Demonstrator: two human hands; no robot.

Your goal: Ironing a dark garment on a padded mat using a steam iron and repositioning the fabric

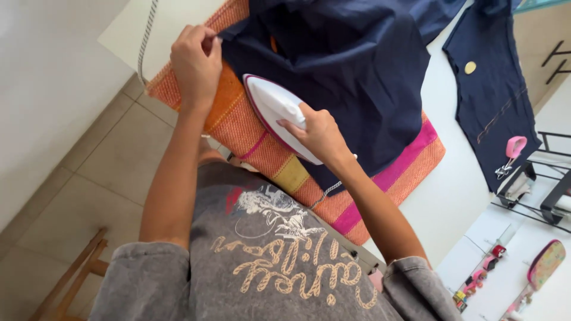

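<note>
A white iron (275, 110) rests on a navy garment (351, 65) spread over a striped orange cloth (250, 134), its long axis pointing toward the left hand (196, 59), which pinches the fabric's edge; the right hand (318, 134) grips the iron's handle.

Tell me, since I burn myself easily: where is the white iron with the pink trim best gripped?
Grip the white iron with the pink trim by its top handle, coming from above at its rear end, as the right hand does. Its soleplate faces down on the navy blue fabric.
</note>
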